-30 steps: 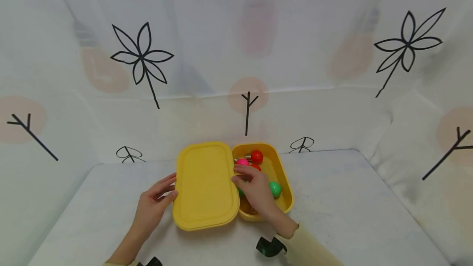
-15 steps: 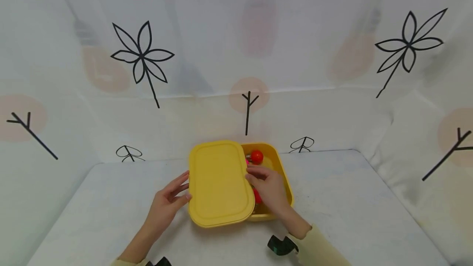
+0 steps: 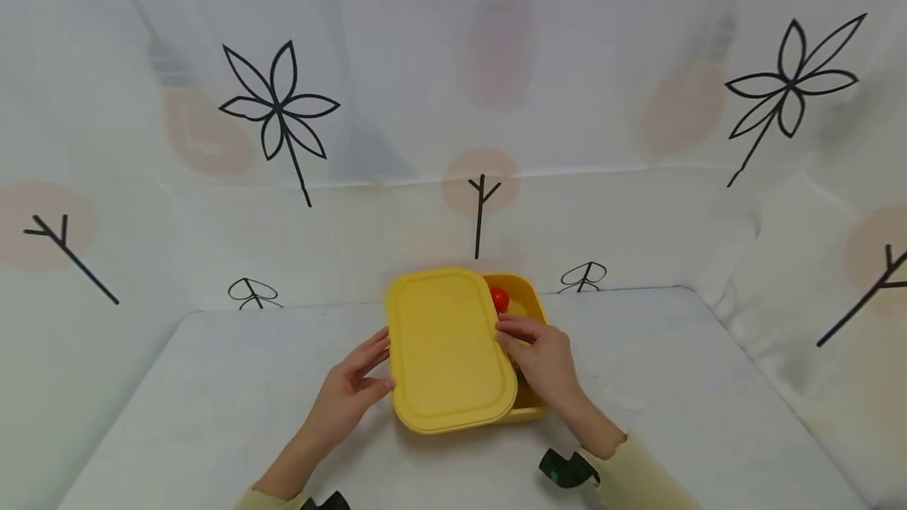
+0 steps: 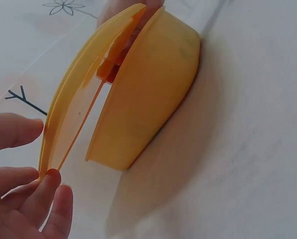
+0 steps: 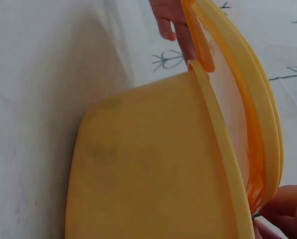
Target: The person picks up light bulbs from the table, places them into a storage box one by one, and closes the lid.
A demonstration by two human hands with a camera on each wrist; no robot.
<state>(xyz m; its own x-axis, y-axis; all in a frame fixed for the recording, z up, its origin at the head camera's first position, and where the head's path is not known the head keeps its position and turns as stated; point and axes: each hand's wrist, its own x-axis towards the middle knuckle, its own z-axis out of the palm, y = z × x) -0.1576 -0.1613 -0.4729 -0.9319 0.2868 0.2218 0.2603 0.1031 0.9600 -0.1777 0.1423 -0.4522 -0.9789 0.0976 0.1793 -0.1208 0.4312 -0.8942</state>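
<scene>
A yellow rectangular lid (image 3: 449,349) with rounded corners hangs slightly tilted over a yellow box (image 3: 527,414), covering most of it. My left hand (image 3: 347,392) pinches the lid's left edge between thumb and fingers. The right hand (image 3: 542,356) pinches the opposite edge, above the box's open strip. Inside the box a red bulb-shaped piece (image 3: 499,300) shows near the back; the other contents are hidden by lid and hand. In the left wrist view a gap separates the lid (image 4: 68,99) from the box wall (image 4: 148,89).
The box stands on a white-covered table (image 3: 673,384). Behind it rises a white cloth backdrop (image 3: 397,227) printed with plant drawings. Dark wrist cameras (image 3: 567,469) sit at both cuffs.
Both hands have carried the lid rightward, from beside the box to over most of it. The green and pink pieces seen earlier are now hidden. The box has stayed in place.
</scene>
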